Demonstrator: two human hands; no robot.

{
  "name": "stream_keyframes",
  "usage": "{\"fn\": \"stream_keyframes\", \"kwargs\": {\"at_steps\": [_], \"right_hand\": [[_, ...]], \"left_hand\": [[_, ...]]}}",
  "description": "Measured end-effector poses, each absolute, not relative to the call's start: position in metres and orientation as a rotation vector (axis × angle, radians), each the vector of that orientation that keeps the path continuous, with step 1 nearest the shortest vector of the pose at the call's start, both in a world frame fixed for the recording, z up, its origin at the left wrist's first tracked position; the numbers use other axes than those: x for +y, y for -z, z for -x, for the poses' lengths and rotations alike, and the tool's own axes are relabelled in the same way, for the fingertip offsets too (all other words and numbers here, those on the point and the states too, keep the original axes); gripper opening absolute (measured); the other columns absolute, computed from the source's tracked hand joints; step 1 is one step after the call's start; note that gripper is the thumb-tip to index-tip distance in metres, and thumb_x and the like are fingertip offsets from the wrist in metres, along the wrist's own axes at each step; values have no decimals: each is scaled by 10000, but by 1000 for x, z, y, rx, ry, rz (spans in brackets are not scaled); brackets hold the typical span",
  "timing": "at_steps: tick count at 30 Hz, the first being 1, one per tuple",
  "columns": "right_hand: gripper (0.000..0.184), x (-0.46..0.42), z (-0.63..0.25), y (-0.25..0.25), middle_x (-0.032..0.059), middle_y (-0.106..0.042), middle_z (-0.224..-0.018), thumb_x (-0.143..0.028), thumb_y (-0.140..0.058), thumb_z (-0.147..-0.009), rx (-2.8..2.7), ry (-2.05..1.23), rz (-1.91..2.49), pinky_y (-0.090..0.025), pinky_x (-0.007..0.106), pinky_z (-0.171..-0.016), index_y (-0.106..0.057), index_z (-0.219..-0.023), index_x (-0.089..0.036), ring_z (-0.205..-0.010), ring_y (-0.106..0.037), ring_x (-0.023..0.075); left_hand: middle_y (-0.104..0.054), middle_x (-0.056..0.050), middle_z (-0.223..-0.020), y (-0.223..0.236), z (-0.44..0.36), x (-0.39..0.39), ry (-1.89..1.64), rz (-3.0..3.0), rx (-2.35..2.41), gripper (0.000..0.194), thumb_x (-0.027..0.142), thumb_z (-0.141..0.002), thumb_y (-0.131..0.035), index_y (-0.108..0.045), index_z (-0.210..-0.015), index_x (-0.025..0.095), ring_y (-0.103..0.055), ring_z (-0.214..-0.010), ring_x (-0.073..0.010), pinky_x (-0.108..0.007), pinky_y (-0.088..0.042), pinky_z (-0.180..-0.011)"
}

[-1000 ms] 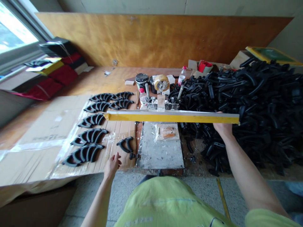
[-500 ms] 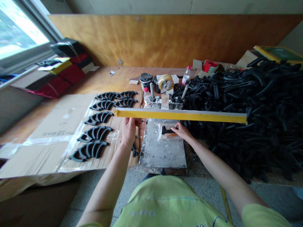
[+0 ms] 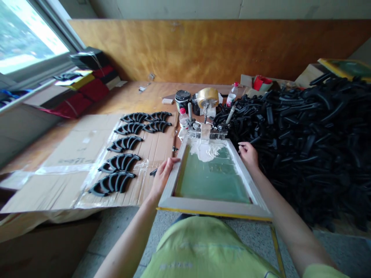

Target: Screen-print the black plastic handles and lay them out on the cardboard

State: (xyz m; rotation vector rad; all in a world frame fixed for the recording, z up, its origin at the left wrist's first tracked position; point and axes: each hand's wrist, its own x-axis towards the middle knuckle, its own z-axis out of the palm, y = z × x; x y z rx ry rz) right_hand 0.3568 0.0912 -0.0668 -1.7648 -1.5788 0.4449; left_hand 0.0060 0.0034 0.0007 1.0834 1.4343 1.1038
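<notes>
A screen-printing frame [image 3: 213, 206] with grey edges and green mesh lies lowered over the work plate. White ink is smeared across the far part of its mesh. My left hand [image 3: 164, 172] closes on the frame's left edge; a black piece [image 3: 153, 172] sticks out beside it, and I cannot tell whether the hand touches that piece. Close to the frame's right edge, my right hand [image 3: 249, 155] has its fingers curled together; what they hold, if anything, I cannot make out. The plate and the black part on it are hidden under the frame.
Black curved handles [image 3: 116, 182] lie in rows on cardboard [image 3: 66, 162] at left. A large heap of black parts [image 3: 304, 154] fills the right side. Behind the frame stand a clamp [image 3: 205, 133], tape roll [image 3: 208, 97], ink tub [image 3: 182, 100] and bottles [image 3: 232, 94].
The screen frame has swung down from a raised, edge-on position to lie over the plate. My right hand has left the black part and moved right; my left hand has come down with the frame.
</notes>
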Motion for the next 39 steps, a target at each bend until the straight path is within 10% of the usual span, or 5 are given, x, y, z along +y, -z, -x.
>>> {"fn": "stream_keyframes", "kwargs": {"at_steps": [6,11,23,33,39], "right_hand": [[503,134,-281,23,150,-522,-1300,-242,-649,-798,-2090,-107,1414,-412,442,-980,-532,-1283,-176,-1161,-490,298],[147,144,-232,31,127,-640,-954,-127,-551,-843,-2529,-155,1536,-416,350,-854,-625,-969,-144,-955,-542,258],[159,96,-274,35,36,-612,-776,-81,-508,-822,-2830,-372,903,-373,280,-690,-595,-750,-192,-801,-530,187],[146,82,-270,52,57,-658,-896,-168,-552,-868,-2625,-318,1025,-434,302,-790,-665,-955,-199,-901,-574,209],[569,153,-274,10,10,-697,-970,-316,-696,-799,-2255,-317,1536,-449,292,-766,-522,-1340,-341,-853,-622,206]], "left_hand": [[-620,16,-694,80,-8,-12,-964,-901,1434,796,532,-702,-691,-468,-1389,197,-557,-577,-136,-227,-427,-524],[-625,9,-720,102,-12,-10,-967,-881,1480,727,503,-725,-677,-502,-1366,208,-587,-611,-145,-231,-445,-538],[-642,-4,-760,118,-6,-10,-956,-919,1431,708,539,-772,-635,-489,-1364,178,-584,-644,-136,-225,-444,-572],[-649,-2,-756,104,-8,-11,-946,-879,1430,717,541,-754,-651,-473,-1361,203,-575,-564,-127,-216,-420,-494],[-667,-22,-762,47,0,-4,-966,-854,1355,671,577,-726,-667,-573,-1265,189,-593,-592,-150,-234,-446,-504]]}}
